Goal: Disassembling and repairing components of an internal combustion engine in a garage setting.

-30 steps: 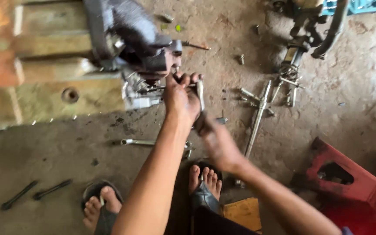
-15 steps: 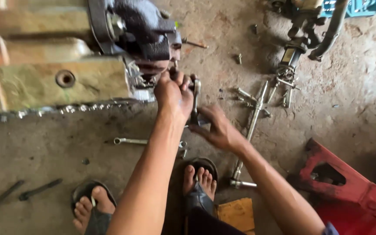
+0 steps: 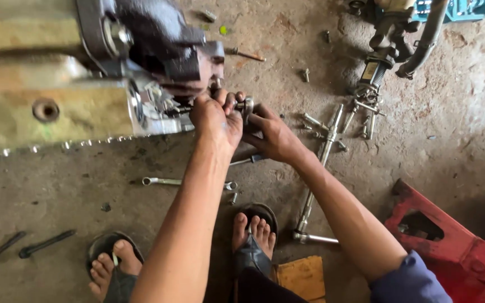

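A small metal fitting (image 3: 246, 105) sits at the front of the grey engine block (image 3: 141, 62), pinched between both hands: the left hand (image 3: 215, 118) curled closed over it, the right hand (image 3: 273, 134) gripping its outer end. A greasy grip could slip, dropping it among loose bolts (image 3: 315, 120) on the concrete floor (image 3: 450, 129).
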